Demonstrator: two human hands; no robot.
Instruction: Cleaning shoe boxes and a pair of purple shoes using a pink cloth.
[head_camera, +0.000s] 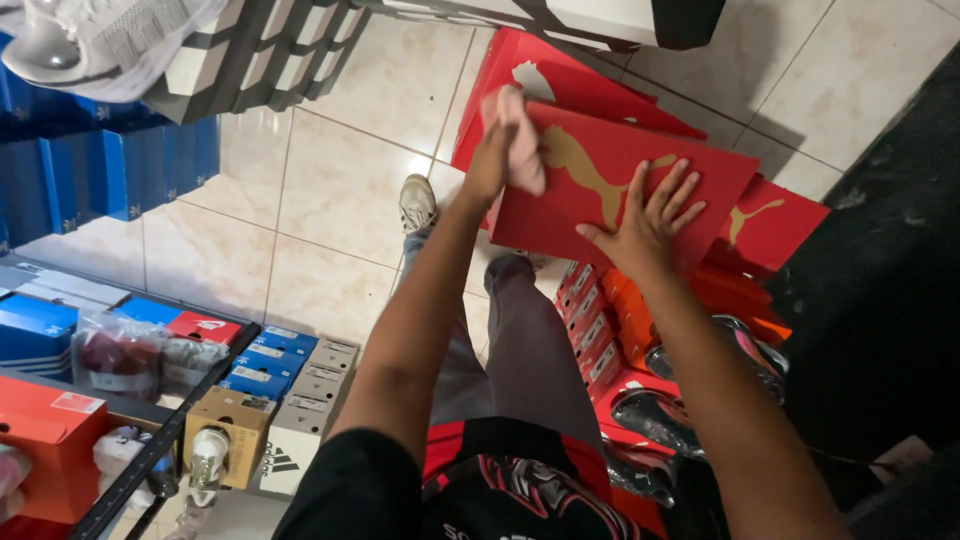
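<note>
A red shoe box with a gold animal figure on its lid lies tilted on top of a stack of red boxes. My left hand grips a pink cloth and presses it on the lid's left end. My right hand lies flat on the lid with fingers spread, near its lower right part. Both arms reach forward over my legs and one white shoe.
More red boxes lie under and behind the top one. Orange boxes and dark shoes stand at the right. Blue boxes and a shelf of boxes fill the left. Tiled floor lies between.
</note>
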